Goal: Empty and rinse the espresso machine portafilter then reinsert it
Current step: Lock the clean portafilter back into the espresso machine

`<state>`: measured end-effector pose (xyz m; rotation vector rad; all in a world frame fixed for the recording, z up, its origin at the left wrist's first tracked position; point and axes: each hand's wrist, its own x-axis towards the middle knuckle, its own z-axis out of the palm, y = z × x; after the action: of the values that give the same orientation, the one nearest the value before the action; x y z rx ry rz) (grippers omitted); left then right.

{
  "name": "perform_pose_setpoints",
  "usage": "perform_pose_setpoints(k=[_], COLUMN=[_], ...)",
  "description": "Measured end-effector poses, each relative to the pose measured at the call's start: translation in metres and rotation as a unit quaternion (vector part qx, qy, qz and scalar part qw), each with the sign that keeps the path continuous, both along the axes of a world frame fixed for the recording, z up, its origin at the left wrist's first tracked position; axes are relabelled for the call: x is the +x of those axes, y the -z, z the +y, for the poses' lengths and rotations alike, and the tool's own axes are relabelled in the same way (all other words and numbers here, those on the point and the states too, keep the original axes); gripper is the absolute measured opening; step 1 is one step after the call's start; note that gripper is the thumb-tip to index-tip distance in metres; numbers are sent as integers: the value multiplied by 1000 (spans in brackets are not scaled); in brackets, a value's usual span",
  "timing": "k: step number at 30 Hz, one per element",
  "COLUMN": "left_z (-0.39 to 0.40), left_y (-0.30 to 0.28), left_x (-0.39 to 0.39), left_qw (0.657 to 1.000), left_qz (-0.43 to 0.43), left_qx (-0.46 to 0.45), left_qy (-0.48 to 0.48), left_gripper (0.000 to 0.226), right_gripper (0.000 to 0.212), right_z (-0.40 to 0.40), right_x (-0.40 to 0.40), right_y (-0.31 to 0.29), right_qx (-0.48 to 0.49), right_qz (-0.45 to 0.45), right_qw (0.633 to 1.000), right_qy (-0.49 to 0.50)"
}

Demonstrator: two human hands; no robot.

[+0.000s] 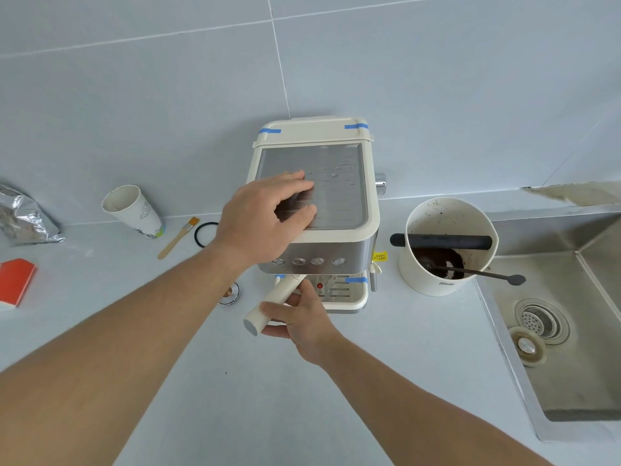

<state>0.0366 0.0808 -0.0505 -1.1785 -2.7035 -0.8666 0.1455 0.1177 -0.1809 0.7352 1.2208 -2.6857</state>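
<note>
Two bare hands at the espresso machine (314, 210), mid-counter against the far wall. Left hand (265, 216) spread flat and open on the machine's metal top plate, holding nothing, only pressing down. Right hand (299, 317) closed in a loose grip around the cream handle of the portafilter (272, 304), fingers wrapped under and thumb on top. Handle angled toward the near left, head end tucked under the machine's front, above the drip tray; whether locked in, cannot tell. Right of the machine, a white knock box (447, 247) with dark grounds inside and a spoon (487, 274) leaning out. Farther right, the sink (571, 331). Left on the counter (235, 398), a paper cup (132, 210), a small brush (178, 237), a black ring (205, 234), a foil bag (23, 216)
</note>
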Motion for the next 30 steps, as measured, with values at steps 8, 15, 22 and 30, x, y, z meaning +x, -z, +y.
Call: perform_pose_setpoints(k=[8, 15, 22, 30], left_z=[0, -1, -1, -1], left_y=[0, -1, 0, 0], left_x=[1, 0, -2, -1], left_qw=[1000, 1000, 1000, 999], left_qz=[5, 12, 18, 24], left_qx=[3, -2, -12, -15], left_qy=[1, 3, 6, 15], left_gripper=[42, 43, 43, 45], right_gripper=[54, 56, 53, 48], right_z=[-21, -18, -21, -39], right_x=[-3, -9, -32, -40], right_y=[2, 4, -5, -13], right_qx=[-30, -17, -10, -46], right_qz=[2, -6, -35, -49], right_qw=[999, 998, 994, 987], right_qy=[37, 66, 101, 148])
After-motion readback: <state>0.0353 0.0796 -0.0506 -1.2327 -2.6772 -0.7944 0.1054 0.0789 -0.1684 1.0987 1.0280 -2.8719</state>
